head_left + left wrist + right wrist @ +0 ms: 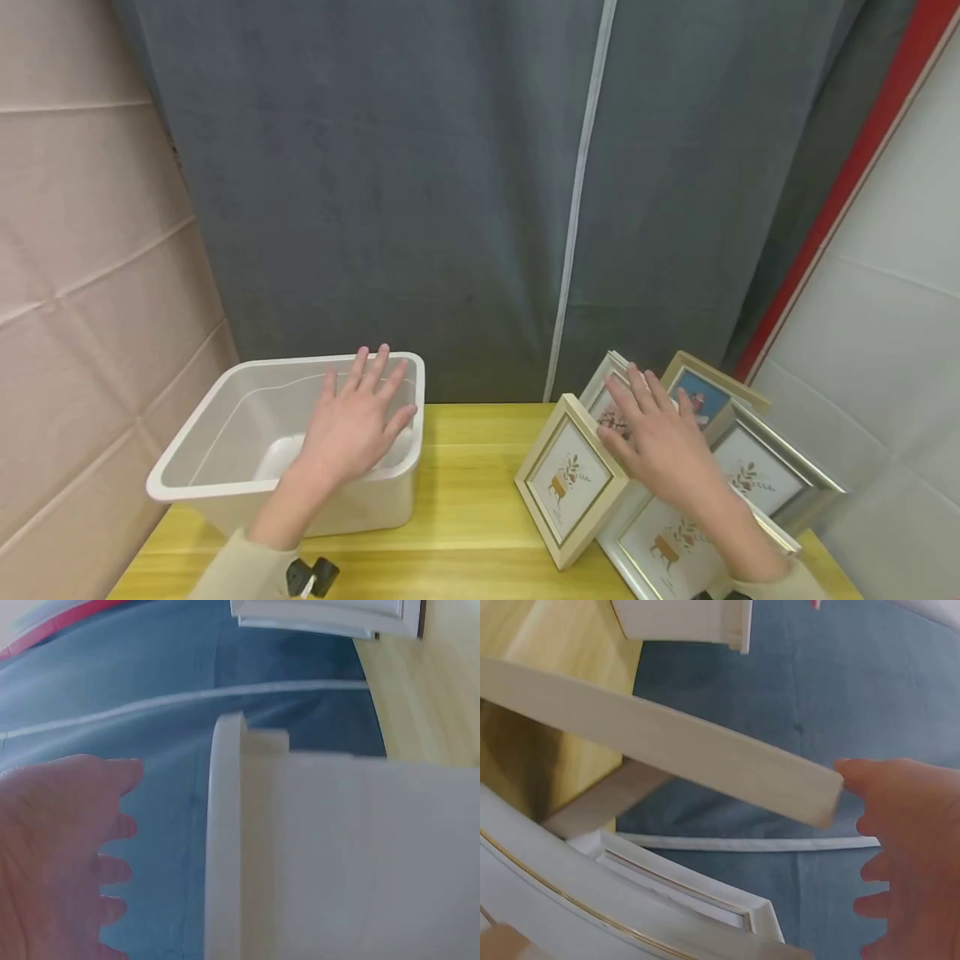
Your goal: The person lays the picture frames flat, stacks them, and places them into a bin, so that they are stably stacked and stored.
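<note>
My left hand (352, 425) hovers over the right side of a white plastic bin (367, 504), fingers straight and spread, holding nothing. In the left wrist view that hand (52, 855) is apart from the bin's wall (360, 855). My right hand (667, 446), also with extended fingers and no grip, is above a cluster of picture frames. Nearest its thumb stands a light wood frame (562, 487). Around it are a white frame (600, 404), a tan frame (697, 396), a silver frame (757, 471) and a larger pale frame (667, 550). Whether the right thumb touches wood is unclear.
A yellow wood-grain table (472, 500) carries bin and frames, with bare tabletop between them. Behind it hangs a dark grey curtain (390, 208) with a pale vertical strip. Pinkish cloth (82, 292) flanks the left, white cloth (885, 358) the right.
</note>
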A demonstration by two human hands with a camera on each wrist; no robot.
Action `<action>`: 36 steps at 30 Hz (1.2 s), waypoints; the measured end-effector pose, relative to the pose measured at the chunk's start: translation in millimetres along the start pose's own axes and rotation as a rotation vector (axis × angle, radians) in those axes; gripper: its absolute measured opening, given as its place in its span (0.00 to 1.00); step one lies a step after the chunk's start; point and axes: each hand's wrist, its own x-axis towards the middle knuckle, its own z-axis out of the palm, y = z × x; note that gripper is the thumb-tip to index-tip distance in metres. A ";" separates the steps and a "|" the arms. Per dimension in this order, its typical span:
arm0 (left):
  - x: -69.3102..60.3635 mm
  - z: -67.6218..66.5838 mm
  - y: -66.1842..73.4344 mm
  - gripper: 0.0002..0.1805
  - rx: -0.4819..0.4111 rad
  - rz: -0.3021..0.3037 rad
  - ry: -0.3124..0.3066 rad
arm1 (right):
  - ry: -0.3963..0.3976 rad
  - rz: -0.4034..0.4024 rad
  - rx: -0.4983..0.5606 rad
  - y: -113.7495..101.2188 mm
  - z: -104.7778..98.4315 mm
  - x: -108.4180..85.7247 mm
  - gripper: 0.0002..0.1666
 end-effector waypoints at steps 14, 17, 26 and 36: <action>-16.1 15.0 41.2 0.39 -0.235 0.151 0.067 | 0.025 0.010 0.287 -26.3 22.9 -5.6 0.47; -20.1 18.6 47.9 0.40 -0.358 0.159 0.048 | 0.066 0.016 0.287 -32.7 27.1 -6.4 0.45; -29.5 39.0 64.1 0.41 -0.505 0.221 0.079 | 0.175 0.038 0.271 -42.5 38.3 -7.7 0.41; -32.2 52.5 71.9 0.38 -0.468 0.305 0.148 | 0.176 0.112 0.319 -44.1 42.0 -5.7 0.28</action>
